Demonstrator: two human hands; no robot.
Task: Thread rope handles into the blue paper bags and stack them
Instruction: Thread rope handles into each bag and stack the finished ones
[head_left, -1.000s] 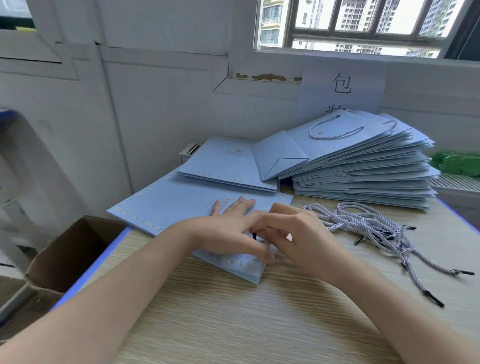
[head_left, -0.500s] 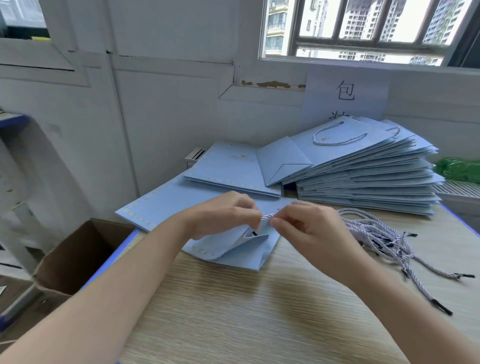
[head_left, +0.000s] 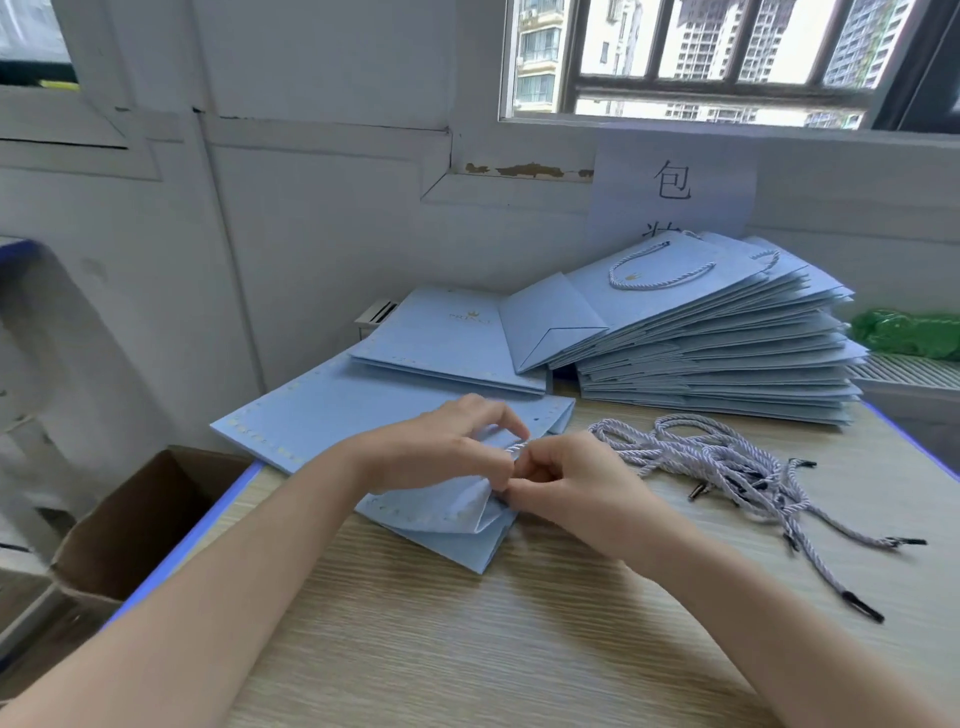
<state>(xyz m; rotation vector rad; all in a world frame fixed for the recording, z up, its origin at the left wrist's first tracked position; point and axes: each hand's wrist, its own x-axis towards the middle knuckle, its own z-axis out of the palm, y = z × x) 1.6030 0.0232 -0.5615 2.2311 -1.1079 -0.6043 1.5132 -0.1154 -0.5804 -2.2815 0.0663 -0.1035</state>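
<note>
A flat blue paper bag (head_left: 447, 525) lies on the wooden table (head_left: 467, 649) in front of me, its top flap lifted. My left hand (head_left: 452, 447) pinches that flap together with a short stretch of white twisted rope (head_left: 516, 448). My right hand (head_left: 566, 486) is curled beside it, pinching the same rope at the bag's edge. More flat blue bags (head_left: 332, 410) lie beneath and behind. A tall stack of bags with handles (head_left: 717, 353) sits at the back right. Loose rope handles (head_left: 727, 462) with black tips lie to the right.
A brown cardboard box (head_left: 140, 525) stands below the table's left edge. The white wall and a window run close behind the table. A green plastic object (head_left: 909, 332) lies at the far right, past the stack. A paper sign (head_left: 675, 192) hangs on the wall.
My hands first lay flat on the bag. They then lifted its flap and took hold of a rope end. Now both have dropped closer to the bag edge, still pinching the rope.
</note>
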